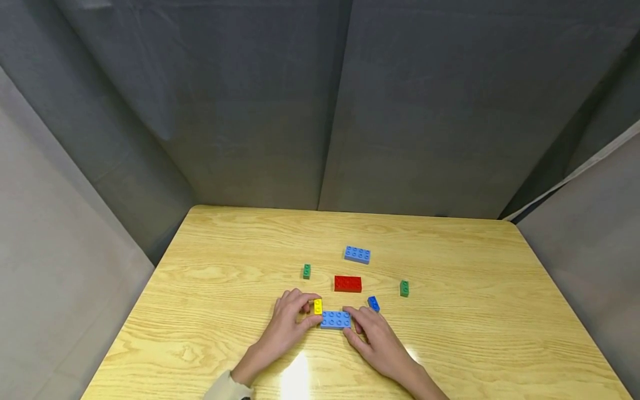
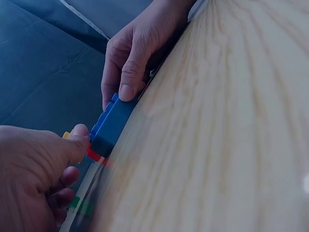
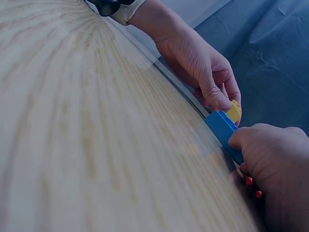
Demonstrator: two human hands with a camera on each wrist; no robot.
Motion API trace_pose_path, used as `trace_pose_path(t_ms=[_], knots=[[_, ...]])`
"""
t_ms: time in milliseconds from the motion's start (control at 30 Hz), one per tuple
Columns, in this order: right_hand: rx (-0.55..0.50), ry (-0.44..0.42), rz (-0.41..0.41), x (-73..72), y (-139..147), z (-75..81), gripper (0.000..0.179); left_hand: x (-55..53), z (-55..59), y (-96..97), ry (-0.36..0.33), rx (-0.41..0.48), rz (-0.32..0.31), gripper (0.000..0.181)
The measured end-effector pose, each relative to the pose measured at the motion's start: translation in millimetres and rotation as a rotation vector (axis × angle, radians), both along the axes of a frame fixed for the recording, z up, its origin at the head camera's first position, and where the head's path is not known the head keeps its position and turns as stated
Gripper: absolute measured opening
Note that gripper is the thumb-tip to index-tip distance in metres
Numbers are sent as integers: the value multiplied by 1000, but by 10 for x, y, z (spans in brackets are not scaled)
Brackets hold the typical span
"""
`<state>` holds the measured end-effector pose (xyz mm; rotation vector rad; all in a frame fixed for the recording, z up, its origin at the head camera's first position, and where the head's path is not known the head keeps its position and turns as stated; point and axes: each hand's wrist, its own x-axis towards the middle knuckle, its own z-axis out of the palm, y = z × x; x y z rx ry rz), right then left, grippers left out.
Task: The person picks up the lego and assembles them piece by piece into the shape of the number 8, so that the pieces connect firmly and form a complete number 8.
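Between thumb and index finger, my left hand (image 1: 289, 319) pinches a small yellow toy brick (image 1: 318, 306). The yellow brick is at the left end of a light blue eight-stud brick (image 1: 335, 319), near its back corner. Gripping the right end of that light blue brick is my right hand (image 1: 372, 337), thumb at the front and index finger behind. The blue brick lies flat on the table, studs up. From the right wrist view, the yellow brick (image 3: 234, 111) shows close above the blue brick's far end (image 3: 222, 129).
A red brick (image 1: 348, 284) lies just behind the hands, with another light blue brick (image 1: 357, 254) farther back. Small green bricks lie left (image 1: 306, 271) and right (image 1: 404, 288). A small dark blue brick (image 1: 373, 303) sits by the right fingers. Grey curtains (image 1: 250, 111) surround the wooden table (image 1: 225, 244).
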<state>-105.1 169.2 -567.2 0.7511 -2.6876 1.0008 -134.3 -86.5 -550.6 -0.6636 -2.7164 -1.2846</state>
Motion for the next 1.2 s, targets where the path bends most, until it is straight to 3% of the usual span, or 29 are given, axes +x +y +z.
trace_pose_path(t_ms=[1200], knots=[[6,0,-4,-11,-2,-9,39,71,34,48,-19,21,-67,47]])
